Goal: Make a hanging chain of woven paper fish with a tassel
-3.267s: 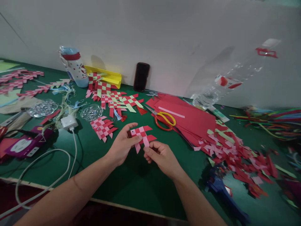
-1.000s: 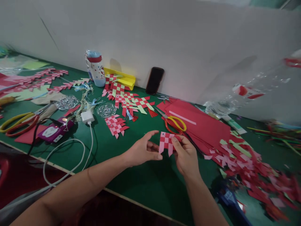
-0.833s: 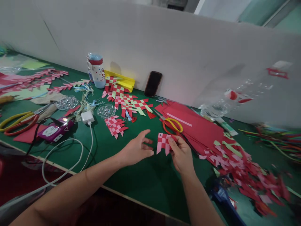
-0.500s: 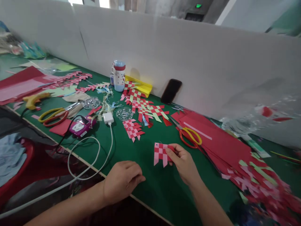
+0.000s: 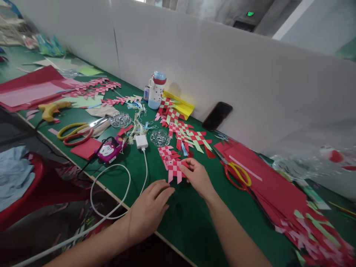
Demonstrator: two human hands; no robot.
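Note:
A woven red and pink paper fish [image 5: 174, 168] is pinched at its right end between the thumb and fingers of my right hand [image 5: 194, 173]. Its left end overlaps another woven pink and red fish [image 5: 164, 152] lying on the green table. My left hand [image 5: 155, 204] is just below and left of the held fish, palm down over the table's front edge, its fingers loosely bent and slightly apart with nothing in them. Behind the fish stands a clear dish of small googly eyes [image 5: 160, 138], with a row of red and green woven fish [image 5: 186, 133] to its right.
Red-and-yellow scissors [image 5: 236, 173] lie on red paper sheets [image 5: 267, 185] at the right. A phone [image 5: 217, 115] and a bottle [image 5: 157, 91] stand near the wall. At the left are more scissors [image 5: 80, 133], a glue gun [image 5: 52, 110], a purple device [image 5: 109, 150] and a looped white cable [image 5: 129, 178].
My right hand has moved left with the held fish, up to the fish on the table. My left hand has risen and its fingers have opened somewhat. The view has shifted.

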